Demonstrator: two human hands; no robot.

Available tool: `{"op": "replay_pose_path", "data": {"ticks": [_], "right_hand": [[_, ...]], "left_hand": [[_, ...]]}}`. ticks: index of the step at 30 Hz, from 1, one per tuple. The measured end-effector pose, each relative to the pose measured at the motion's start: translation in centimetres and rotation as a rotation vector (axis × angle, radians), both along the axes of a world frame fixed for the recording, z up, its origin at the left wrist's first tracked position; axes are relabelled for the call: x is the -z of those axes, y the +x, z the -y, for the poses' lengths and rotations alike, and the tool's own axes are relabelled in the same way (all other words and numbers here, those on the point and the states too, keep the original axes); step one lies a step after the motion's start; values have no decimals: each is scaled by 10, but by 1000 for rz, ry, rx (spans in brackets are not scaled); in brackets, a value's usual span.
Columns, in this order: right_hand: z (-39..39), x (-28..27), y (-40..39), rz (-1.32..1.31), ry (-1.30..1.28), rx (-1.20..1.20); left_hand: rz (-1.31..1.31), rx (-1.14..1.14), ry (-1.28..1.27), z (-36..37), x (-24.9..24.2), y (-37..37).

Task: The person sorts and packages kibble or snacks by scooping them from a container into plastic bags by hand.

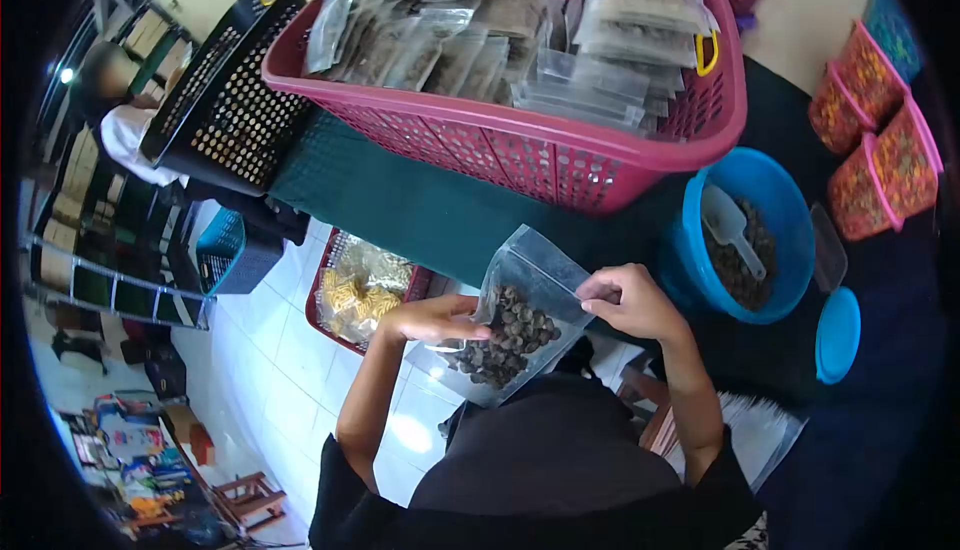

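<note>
1. Left hand (430, 319): its fingers clasp the near-left side of a clear bag (548, 290), the thumb lying flat across the plastic and the others tucked behind it
2. Right hand (643, 306): its fingers curl inward and pinch the bag's upper edge at the corner nearest them
3. The clear bag slants between the two sets of fingers, in front of the person's dark clothing; dark, rounded pieces (515, 335) gather in its lower part, just beside the left thumb; whether its mouth is sealed, I cannot tell
4. Beyond both sets of fingers, a pink basket (430, 140) full of filled packets (435, 55) stands on the green-covered tabletop (400, 185)
5. To the right of the right fingers, a blue bucket (790, 200) holds more dark pieces, with a scoop (722, 218) resting on them; farther right lies a blue lid (838, 335)
6. Left of the left fingers and lower down, a red basket (418, 285) holds packs of yellow pieces (360, 300)
7. Well apart from the right fingers, at far right, sit pink-edged packs (845, 195) of orange pieces
</note>
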State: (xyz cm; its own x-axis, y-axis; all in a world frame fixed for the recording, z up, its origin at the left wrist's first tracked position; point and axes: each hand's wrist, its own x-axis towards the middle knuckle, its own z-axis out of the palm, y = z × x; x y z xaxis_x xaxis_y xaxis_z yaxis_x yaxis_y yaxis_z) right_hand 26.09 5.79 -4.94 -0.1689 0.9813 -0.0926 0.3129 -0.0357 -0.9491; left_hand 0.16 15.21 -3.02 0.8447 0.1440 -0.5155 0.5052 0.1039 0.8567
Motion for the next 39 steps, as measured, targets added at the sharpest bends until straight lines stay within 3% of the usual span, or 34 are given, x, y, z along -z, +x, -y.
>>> {"op": "replay_pose_path", "data": {"ticks": [1,3,4,5,7,9,11,13,15,19,22,27,30,34,35,39], "right_hand": [[2,3,-5,-6,-12,28],[5,7,-15,-60,-65,110],[8,19,-19,-95,-98,137],[14,30,-24,-93,-98,158],[26,49,-38,-446,-281,313],[38,60,-57,-507,-279,349],[48,72,-74,-508,-295,343],[51,72,-82,-465,-273,309],[52,69,-91,-428,-248,278],[52,57,-100,-546,-242,383],[56,47,-106,-442,-224,312],[69,64,-118,-553,-261,450],[70,66,-128,-283,-71,613],[76,59,-121,-185,-161,644],[77,61,-116,-190,-155,659],[82,63,-95,-276,-100,577]], "left_hand": [[-6,28,-12,-5,22,-16],[419,-242,-578,-9,71,-51],[443,-424,-519,3,46,-45],[556,-722,-711,12,65,-53],[1128,-676,-1120,20,98,-67],[1237,-579,-1188,26,141,-83],[578,-1006,-464,41,88,-73],[635,-894,-522,35,91,-82],[466,-854,-525,33,89,-90],[378,-804,-571,23,89,-102],[375,-825,-581,24,80,-102],[370,-875,-534,32,79,-94],[351,-852,-515,33,76,-85],[308,-878,-378,33,69,-69],[304,-883,-309,32,69,-64],[331,-859,-426,34,64,-50]]}}
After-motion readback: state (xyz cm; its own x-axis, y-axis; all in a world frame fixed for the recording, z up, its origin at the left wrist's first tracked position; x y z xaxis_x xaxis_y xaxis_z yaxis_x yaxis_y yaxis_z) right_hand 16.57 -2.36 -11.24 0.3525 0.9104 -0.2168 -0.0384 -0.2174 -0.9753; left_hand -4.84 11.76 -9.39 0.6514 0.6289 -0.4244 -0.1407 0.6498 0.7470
